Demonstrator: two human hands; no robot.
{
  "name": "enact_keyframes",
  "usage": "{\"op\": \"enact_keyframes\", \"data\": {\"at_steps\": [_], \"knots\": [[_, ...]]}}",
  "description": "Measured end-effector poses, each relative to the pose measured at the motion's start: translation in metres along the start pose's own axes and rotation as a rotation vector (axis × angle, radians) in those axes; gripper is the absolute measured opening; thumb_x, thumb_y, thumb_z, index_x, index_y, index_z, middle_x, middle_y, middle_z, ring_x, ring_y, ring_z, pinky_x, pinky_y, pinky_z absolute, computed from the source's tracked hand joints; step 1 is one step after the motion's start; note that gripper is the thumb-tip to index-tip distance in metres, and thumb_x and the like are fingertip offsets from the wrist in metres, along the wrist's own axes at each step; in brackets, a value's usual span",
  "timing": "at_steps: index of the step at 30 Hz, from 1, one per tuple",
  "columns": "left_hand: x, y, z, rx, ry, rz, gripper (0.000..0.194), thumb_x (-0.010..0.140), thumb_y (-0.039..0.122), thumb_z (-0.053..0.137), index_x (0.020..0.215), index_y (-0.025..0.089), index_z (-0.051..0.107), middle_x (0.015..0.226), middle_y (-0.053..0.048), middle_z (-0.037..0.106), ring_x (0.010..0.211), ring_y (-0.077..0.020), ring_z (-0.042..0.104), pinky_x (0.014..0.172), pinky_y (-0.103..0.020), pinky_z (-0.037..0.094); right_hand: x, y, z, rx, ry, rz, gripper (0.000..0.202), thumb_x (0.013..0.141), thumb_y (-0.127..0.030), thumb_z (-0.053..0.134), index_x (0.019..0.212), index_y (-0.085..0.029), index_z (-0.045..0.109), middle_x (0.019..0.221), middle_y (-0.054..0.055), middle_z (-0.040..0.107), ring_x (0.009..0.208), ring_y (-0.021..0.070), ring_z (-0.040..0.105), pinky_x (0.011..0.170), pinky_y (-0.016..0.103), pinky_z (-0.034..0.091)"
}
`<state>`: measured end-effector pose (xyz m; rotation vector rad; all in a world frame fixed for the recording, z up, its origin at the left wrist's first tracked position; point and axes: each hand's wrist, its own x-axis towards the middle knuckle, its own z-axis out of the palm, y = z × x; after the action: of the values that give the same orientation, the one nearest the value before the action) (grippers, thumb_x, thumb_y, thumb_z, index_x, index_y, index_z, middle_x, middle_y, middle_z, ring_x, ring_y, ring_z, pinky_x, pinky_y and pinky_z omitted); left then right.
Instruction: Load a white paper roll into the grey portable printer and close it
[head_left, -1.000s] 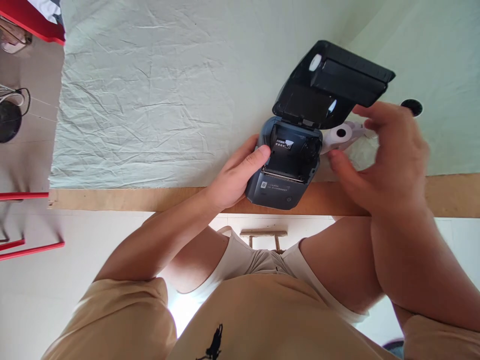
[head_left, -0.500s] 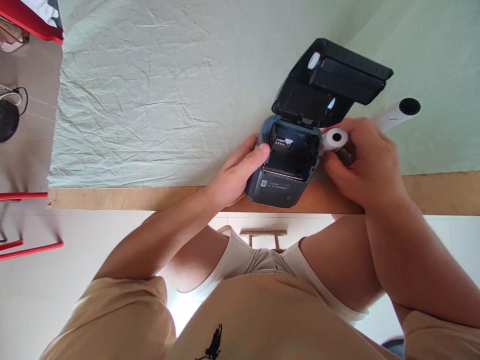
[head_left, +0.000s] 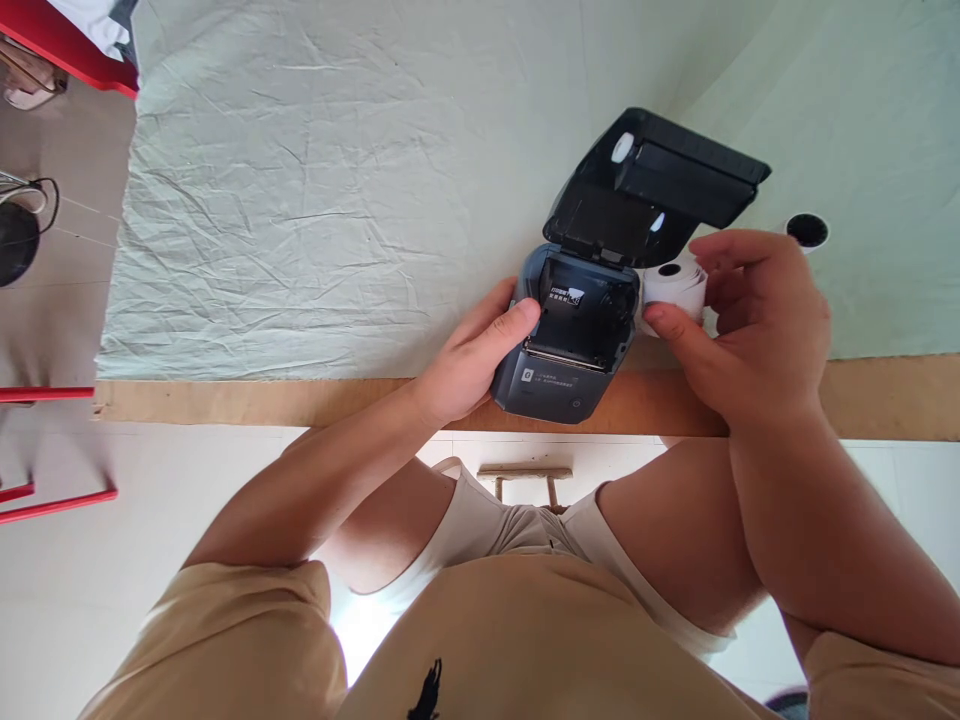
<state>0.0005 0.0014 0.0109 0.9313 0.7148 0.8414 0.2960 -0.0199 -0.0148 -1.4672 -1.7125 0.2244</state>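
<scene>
A dark label printer (head_left: 551, 388) sits at the table's front edge, its black lid (head_left: 660, 180) swung up and its paper bay showing no roll inside. My left hand (head_left: 469, 365) grips the printer's left side, the thumb over the rim of the bay. Just right of the printer, my right hand (head_left: 765, 325) pinches a small white paper roll (head_left: 675, 292) between thumb and fingers. The roll's dark core faces up. Part of its far side is hidden by the fingers.
Behind my right hand, another white roll with a wide dark core (head_left: 808, 231) shows partly. A pale green cloth (head_left: 337, 200) covers the table back from its bare wooden edge (head_left: 225, 400). Red metal legs (head_left: 60, 505) and a red-edged item stand at the left.
My right hand has turned the small roll, so its white side now shows more. The hand has shifted slightly right and hides more of the other roll. My left hand still holds the printer.
</scene>
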Motion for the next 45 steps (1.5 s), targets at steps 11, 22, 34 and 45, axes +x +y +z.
{"op": "enact_keyframes", "data": {"at_steps": [11,22,34,45], "knots": [[-0.001,0.003,0.003,0.011,0.026,-0.014,0.063,0.101,0.085,0.1,0.113,0.027,0.08,0.121,-0.007,0.095,0.116,-0.0334,0.092,0.091,-0.043,0.07,0.011,-0.028,0.003,0.142,0.32,-0.34,0.041,0.113,-0.072,0.086,0.127,-0.035,0.08,0.106,0.006,0.073,0.087,0.0269,0.072,0.074,0.047,0.062],[-0.003,0.0,0.004,0.071,0.049,0.033,0.066,0.102,0.09,0.096,0.12,0.028,0.084,0.13,-0.007,0.094,0.133,-0.0383,0.089,0.106,-0.048,0.073,0.015,-0.083,0.012,-0.131,-0.026,-0.135,0.024,0.117,-0.062,0.079,0.113,-0.038,0.083,0.111,0.009,0.087,0.116,0.0383,0.086,0.107,0.064,0.074],[-0.001,0.002,0.002,0.092,0.033,0.029,0.067,0.103,0.087,0.097,0.12,0.024,0.082,0.129,-0.008,0.093,0.133,-0.035,0.09,0.112,-0.045,0.072,0.014,-0.068,0.021,0.009,0.039,-0.414,0.02,0.113,-0.014,0.085,0.11,-0.033,0.083,0.102,-0.003,0.093,0.091,0.0253,0.088,0.081,0.045,0.06],[0.005,-0.017,-0.023,0.171,-0.085,0.212,0.081,0.102,0.076,0.1,0.165,0.034,0.073,0.166,-0.008,0.085,0.165,-0.0397,0.079,0.135,-0.052,0.068,0.006,-0.068,0.015,0.05,-0.06,-0.558,0.004,0.121,-0.038,0.088,0.12,-0.035,0.087,0.103,-0.002,0.094,0.11,0.0253,0.086,0.093,0.048,0.06]]}}
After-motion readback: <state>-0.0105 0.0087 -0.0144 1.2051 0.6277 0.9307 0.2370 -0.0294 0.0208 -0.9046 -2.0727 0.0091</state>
